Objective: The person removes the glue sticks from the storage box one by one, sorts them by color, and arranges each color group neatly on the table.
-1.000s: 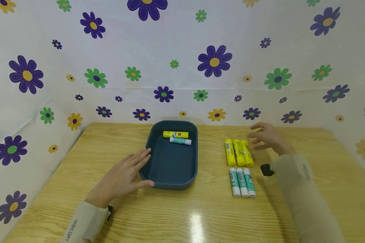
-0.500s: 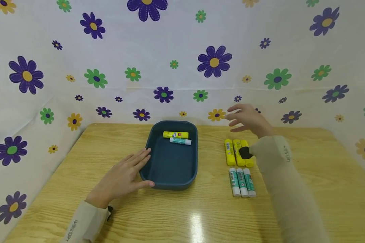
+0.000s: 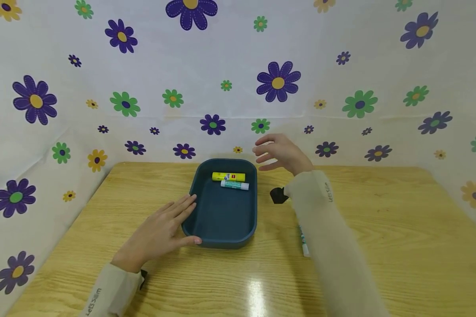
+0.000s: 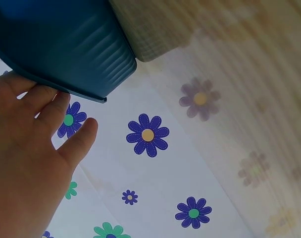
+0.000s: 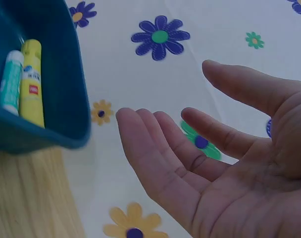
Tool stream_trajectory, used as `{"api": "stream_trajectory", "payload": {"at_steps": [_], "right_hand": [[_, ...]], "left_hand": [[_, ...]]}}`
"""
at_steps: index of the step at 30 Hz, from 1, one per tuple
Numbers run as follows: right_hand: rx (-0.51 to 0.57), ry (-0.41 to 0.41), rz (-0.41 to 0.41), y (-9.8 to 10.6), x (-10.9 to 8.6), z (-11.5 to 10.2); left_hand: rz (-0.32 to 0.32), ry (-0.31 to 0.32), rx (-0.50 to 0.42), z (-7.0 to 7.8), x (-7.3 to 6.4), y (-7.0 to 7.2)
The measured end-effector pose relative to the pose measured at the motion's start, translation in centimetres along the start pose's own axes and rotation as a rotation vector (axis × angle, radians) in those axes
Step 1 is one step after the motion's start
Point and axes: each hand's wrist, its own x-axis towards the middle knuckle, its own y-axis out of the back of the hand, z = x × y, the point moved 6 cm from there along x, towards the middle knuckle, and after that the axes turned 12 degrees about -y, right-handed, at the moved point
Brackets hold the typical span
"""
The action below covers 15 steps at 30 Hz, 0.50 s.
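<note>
A dark blue tray (image 3: 222, 220) stands on the wooden table. Inside it, near the far end, lie a yellow glue stick (image 3: 228, 176) and a thinner green and white glue stick (image 3: 235, 185). My left hand (image 3: 158, 235) rests on the tray's left rim, fingers straight and the thumb at the near corner; the left wrist view has the fingertips right at the rim. My right hand (image 3: 281, 154) hovers beyond the tray's far right corner. In the right wrist view this hand (image 5: 215, 153) is spread and holds nothing, beside the tray wall (image 5: 71, 79).
One green and white glue stick (image 3: 304, 246) peeks out beside the right sleeve (image 3: 329, 237), which hides the others on the table. A white cloth with printed flowers (image 3: 162, 57) hangs behind the table (image 3: 400, 233).
My right hand has moved left from beside the yellow glue sticks, up over them and across toward the tray. Its sleeve now covers the rows of glue sticks. The left hand stays put.
</note>
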Motion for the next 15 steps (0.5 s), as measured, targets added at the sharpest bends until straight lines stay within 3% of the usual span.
{"api": "stream_trajectory", "payload": {"at_steps": [6,15], "right_hand": [[0.073,-0.037,-0.05,-2.5,1.3,0.5],[0.003,-0.063,-0.079,-4.6,2.5,0.4]], "left_hand": [[0.013,-0.004,0.0,0.0,0.0,-0.1],[0.023,-0.017,-0.011,0.1,0.1,0.0]]}}
